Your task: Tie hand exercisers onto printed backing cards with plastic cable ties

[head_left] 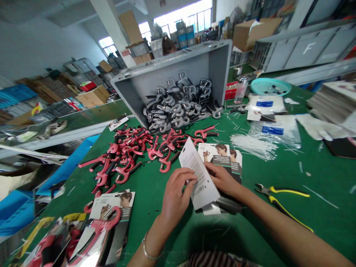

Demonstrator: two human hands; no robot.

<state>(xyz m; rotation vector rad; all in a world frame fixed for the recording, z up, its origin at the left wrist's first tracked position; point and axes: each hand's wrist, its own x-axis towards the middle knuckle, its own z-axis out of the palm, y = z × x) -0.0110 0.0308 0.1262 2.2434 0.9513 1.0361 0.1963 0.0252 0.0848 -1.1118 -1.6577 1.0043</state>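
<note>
A white printed packaging card is tilted up, its text and barcode side facing me. My right hand grips it from behind at its right edge, fingers partly hidden. Curled against the card's left side is my left hand, thumb and index finger drawn together; whatever lies between them is too small to make out. Under and behind the card lies a stack of similar cards. Pink and black hand grip strengtheners are heaped left of it. One more grip strengthener lies on a card at lower left.
A grey crate on its side holds several grey hand grips. To the right are white zip ties, yellow-handled cutting pliers, plastic bags, a turquoise tray, a white glove and a card stack.
</note>
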